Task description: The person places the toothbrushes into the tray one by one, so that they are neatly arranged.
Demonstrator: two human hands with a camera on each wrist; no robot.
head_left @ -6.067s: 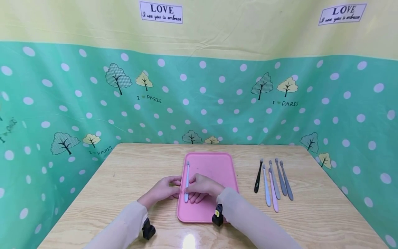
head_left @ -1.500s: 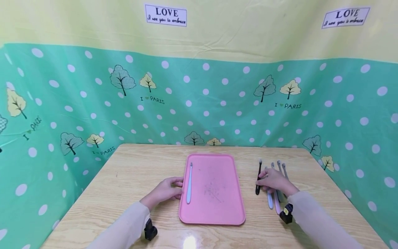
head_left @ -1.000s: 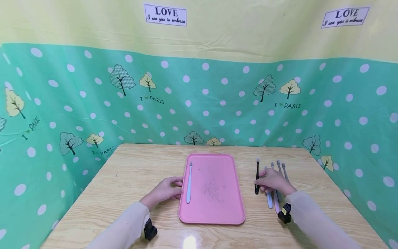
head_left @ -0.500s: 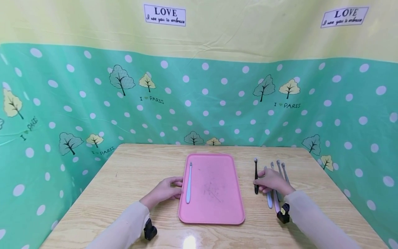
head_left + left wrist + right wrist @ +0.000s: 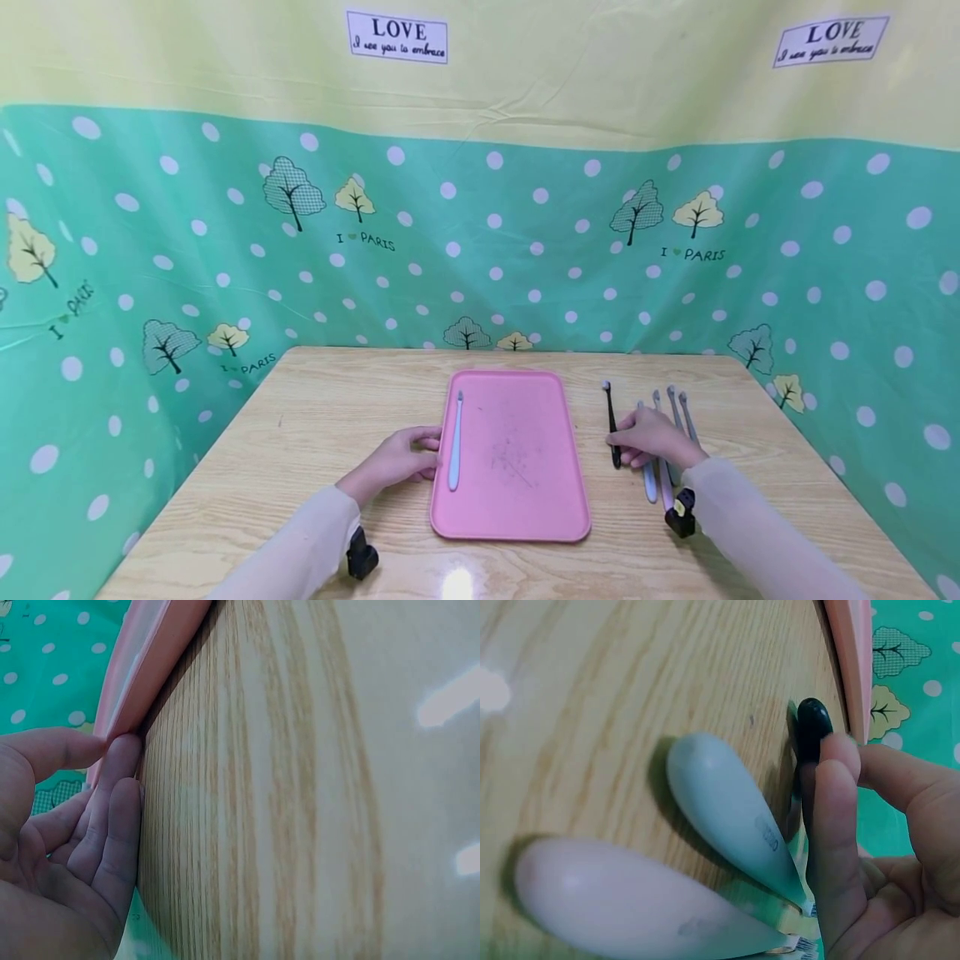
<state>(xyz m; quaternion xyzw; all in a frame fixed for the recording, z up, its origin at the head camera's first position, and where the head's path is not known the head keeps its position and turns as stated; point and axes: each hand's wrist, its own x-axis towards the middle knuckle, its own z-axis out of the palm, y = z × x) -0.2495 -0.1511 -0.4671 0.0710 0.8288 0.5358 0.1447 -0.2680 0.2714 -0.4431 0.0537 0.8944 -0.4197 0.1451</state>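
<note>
Head view: right hand (image 5: 651, 437) pinches black toothbrush (image 5: 610, 407) low on handle, brush right of pink tray (image 5: 517, 508); whether lifted, cannot tell. Narrow grip may let brush swivel; hand, over pale blue toothbrush (image 5: 649, 485), might nudge it askew. Left hand (image 5: 400, 457) holds tray's left rim, thumb against fingers. Tray contains light blue toothbrush (image 5: 456, 450), lengthwise beside left wall.

A light wood-grain table (image 5: 337, 400) is enclosed behind and at both sides by a fabric curtain (image 5: 480, 175). Just above the table's far edge, the curtain's green, pale-dotted band (image 5: 465, 287) bears printed trees (image 5: 294, 193); high above the table runs a yellow band (image 5: 600, 83). Glare (image 5: 457, 583) whitens the table's near part.
</note>
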